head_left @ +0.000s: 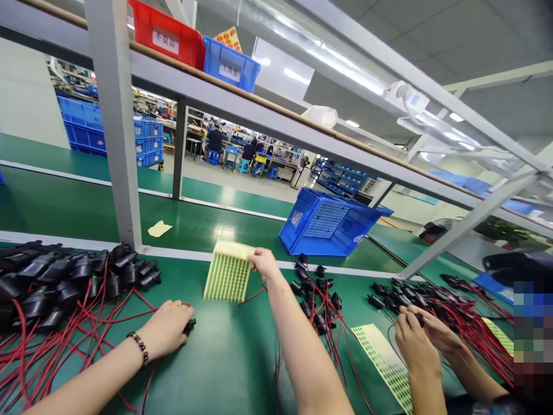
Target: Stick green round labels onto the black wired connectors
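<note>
My right hand [264, 264] pinches the upper right corner of a pale yellow sheet of small green stickers [227, 275], raised above the green bench. My left hand [169, 327], with a beaded bracelet at the wrist, is low over the bench, its fingers curled round a small black part [190, 326] that is mostly hidden. Left of that hand lies a big heap of black cylindrical parts [64, 291] with red wires [93, 323]. A smaller cluster of black parts [319, 291] with red wires rests to the right of my right forearm.
A co-worker's hands [417, 340] handle a dark part at the right, beside another sticker sheet [384, 360] and more wired parts [401, 297]. A blue crate [298, 227] lies tipped behind. A metal post [114, 132] and overhead shelf [276, 109] frame the bench [216, 363].
</note>
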`<action>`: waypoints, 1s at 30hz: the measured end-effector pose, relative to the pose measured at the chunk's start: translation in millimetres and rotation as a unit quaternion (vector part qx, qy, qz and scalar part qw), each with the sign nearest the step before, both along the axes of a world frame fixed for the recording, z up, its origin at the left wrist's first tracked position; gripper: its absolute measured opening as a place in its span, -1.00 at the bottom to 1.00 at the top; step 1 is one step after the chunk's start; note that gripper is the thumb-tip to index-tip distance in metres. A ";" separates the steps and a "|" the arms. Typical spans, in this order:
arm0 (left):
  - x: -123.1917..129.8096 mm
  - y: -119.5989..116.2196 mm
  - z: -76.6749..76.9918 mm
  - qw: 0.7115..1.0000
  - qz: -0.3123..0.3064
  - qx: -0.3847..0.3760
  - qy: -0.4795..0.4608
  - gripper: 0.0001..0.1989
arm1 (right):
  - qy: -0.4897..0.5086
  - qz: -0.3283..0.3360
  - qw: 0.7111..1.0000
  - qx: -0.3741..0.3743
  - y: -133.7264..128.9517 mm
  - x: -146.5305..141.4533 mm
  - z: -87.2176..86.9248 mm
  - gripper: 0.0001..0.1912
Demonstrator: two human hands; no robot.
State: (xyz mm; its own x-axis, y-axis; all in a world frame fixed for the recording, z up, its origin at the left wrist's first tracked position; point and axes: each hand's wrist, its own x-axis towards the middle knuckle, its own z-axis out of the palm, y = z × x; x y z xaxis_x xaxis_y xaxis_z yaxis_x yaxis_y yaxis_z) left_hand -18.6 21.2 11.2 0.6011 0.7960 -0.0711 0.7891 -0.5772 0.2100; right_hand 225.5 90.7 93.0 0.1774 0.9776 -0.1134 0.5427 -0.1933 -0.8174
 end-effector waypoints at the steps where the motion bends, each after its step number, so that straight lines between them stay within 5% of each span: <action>1: -1.9 0.3 0.8 1.000 -0.004 -0.008 -0.001 -0.78 | 0.009 -0.001 0.999 0.034 -6.4 2.9 12.0 -0.84; 5: -6.0 4.3 11.3 0.996 0.027 -0.029 -0.079 -0.47 | 0.019 0.047 0.980 0.192 -51.7 10.1 36.2 -0.86; 7: -6.3 6.2 21.9 0.983 0.055 0.026 -0.170 -0.28 | -0.031 0.088 0.954 0.285 -81.4 9.3 25.9 -0.88; 10: -3.3 0.2 35.0 0.954 0.026 0.112 -0.277 -0.11 | -0.087 0.135 0.931 0.328 -120.8 6.8 -14.6 -0.85; 13: 6.2 -19.0 31.5 0.959 -0.088 0.108 -0.249 -0.26 | -0.107 0.174 0.932 0.301 -148.1 8.4 -62.9 -0.79; 17: 24.6 -49.8 1.7 0.976 -0.164 0.045 -0.137 -0.80 | -0.138 0.186 0.938 0.257 -174.4 15.8 -103.4 -0.80; 22: 38.3 -68.6 -28.0 0.979 -0.191 0.024 -0.066 -0.79 | -0.200 0.239 0.928 0.202 -195.5 20.3 -118.0 -0.82; 30: 49.9 -54.2 -24.8 0.982 -0.165 -0.037 -0.081 -0.85 | -0.182 0.306 0.925 0.134 -178.9 14.8 -116.7 -0.90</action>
State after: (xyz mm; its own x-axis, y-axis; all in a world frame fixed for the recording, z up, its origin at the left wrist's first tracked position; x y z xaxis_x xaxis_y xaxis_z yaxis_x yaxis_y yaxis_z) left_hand 31.3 -33.0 -13.6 0.8332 0.5529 -0.0038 0.5154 -0.7742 0.3674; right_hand 240.3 -88.2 -23.7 -0.4393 0.8920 0.1063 0.7325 0.4242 -0.5325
